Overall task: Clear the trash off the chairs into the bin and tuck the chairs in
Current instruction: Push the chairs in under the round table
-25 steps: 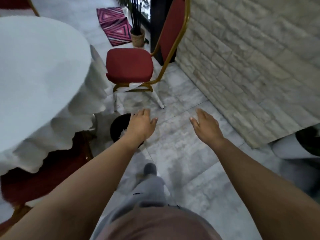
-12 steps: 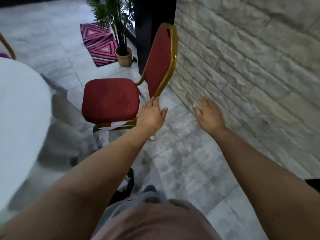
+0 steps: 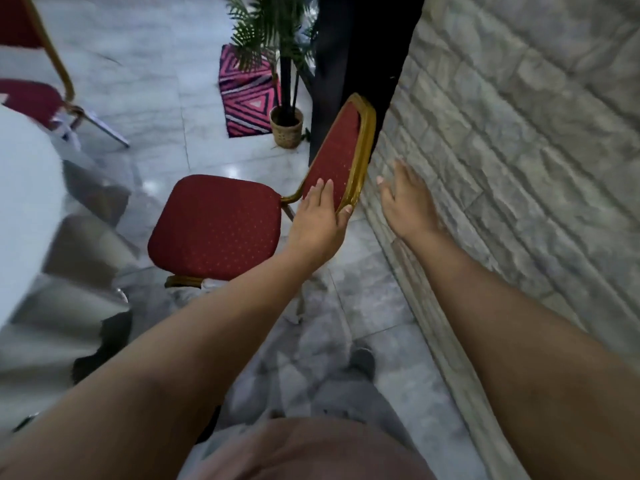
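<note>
1. On the far left is the bench (image 3: 24, 188) with its white cloth hanging down. A second red chair (image 3: 38, 98) stands past it, and only part of it shows.
2. A dark round shape (image 3: 104, 341) sits on the floor by the cloth. It may be the bin, but it is too dark to tell.
3. In the middle stands the red chair (image 3: 214, 226). Its seat is bare, with no trash on it. The seat points toward the bench, and its back is on the side by the wall. It is not tucked in yet.
4. The left hand (image 3: 320, 220) is on the lower part of the chair back (image 3: 341, 157). The fingers lie flat on the red pad, and the thumb hooks round the gold edge. So this hand holds the chair back.
5. The right hand (image 3: 405, 199) is just beside the chair back, on the wall side. Its fingers are straight and spread, and it holds nothing. It does not touch the chair.
6. The stone wall (image 3: 519, 150) is on the right, very near the chair back.
7. I think the next step is a push. The bench lies to the left of the hands, so the chair must slide that way, seat first. The left hand is nearer and already has hold.
</note>
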Motion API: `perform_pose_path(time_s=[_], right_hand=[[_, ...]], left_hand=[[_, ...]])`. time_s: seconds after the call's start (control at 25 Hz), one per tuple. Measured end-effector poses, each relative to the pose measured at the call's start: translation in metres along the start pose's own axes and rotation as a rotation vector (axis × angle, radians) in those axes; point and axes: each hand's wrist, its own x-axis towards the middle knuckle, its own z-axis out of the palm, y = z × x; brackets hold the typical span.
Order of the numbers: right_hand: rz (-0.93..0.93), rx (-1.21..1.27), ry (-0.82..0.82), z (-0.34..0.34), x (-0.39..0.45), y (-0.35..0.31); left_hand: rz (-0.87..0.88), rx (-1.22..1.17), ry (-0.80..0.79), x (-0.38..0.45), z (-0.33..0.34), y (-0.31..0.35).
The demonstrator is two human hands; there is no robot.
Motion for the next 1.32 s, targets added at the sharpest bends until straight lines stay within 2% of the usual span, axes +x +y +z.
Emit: perform_pose_path(time_s=[0.24, 0.48, 0.76, 1.08, 1.32], right_hand=[[-0.196, -0.011, -0.131, -0.005, 0.138, 0.004], [-0.305, 0.064, -0.309, 0.018, 0.233, -0.006], [-0.339, 0.114, -0.359, 0.026, 0.252, -0.003], [-0.414, 0.131, -0.413, 0.026, 0.251, 0.0], [-0.498, 0.144, -0.451, 0.029, 0.252, -0.009]], left_hand=[[-0.163, -0.061, 0.064, 0.086, 0.022, 0.039], [-0.279, -0.281, 0.207, 0.122, 0.045, 0.049], [-0.362, -0.324, 0.257, 0.133, 0.054, 0.059], [-0.365, -0.369, 0.23, 0.125, 0.055, 0.066], [-0.401, -0.434, 0.284, 0.121, 0.064, 0.071]])
